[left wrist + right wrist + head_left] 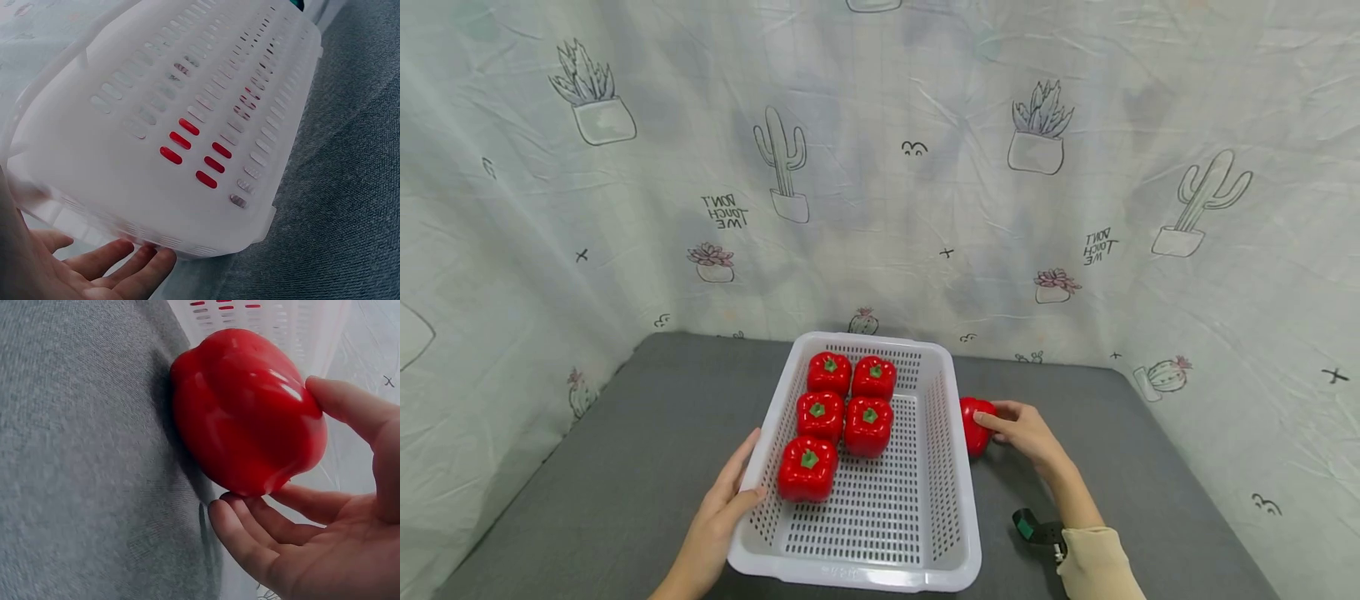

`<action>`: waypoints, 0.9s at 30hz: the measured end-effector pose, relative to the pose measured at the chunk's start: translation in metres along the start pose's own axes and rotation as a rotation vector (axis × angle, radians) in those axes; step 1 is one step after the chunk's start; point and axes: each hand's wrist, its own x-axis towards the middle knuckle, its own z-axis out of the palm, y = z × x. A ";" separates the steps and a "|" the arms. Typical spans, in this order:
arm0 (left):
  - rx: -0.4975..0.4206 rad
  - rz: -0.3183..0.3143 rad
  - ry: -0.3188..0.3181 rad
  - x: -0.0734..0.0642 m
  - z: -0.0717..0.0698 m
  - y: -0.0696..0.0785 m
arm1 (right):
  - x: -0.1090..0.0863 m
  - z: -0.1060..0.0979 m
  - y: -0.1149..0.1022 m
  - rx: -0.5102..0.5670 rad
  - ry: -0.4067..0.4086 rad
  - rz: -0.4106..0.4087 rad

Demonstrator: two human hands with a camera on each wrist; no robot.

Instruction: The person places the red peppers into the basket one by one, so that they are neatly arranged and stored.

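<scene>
A white perforated plastic basket [850,575] stands on the grey tabletop, with several glossy red bell peppers [808,469] grouped toward its left side, green stems up. My left hand [711,512] holds the basket's left side near the front corner, thumb over the rim. In the left wrist view, its fingers [147,275] touch the outer wall [125,181]. Just outside the right wall, another red bell pepper [250,419] lies close to the table. My right hand [1026,433] grips it, thumb on one side and fingers around its end.
A black strap-like device with a green patch [1033,531] sits at my right wrist. The grey tabletop [617,467] extends on both sides of the basket. Behind it hangs a pale curtain [865,192] printed with cacti and potted plants.
</scene>
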 end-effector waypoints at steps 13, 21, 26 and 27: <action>0.019 0.004 0.018 0.000 0.001 -0.002 | 0.000 -0.003 0.002 0.032 0.066 0.023; 0.026 -0.013 0.019 0.001 0.001 -0.001 | -0.001 -0.006 -0.001 0.033 0.104 -0.003; 0.028 -0.018 0.020 0.001 0.000 -0.002 | -0.002 -0.008 -0.004 0.026 0.132 0.006; 0.027 -0.018 0.018 0.001 0.001 -0.002 | -0.003 -0.008 -0.005 0.031 0.143 0.008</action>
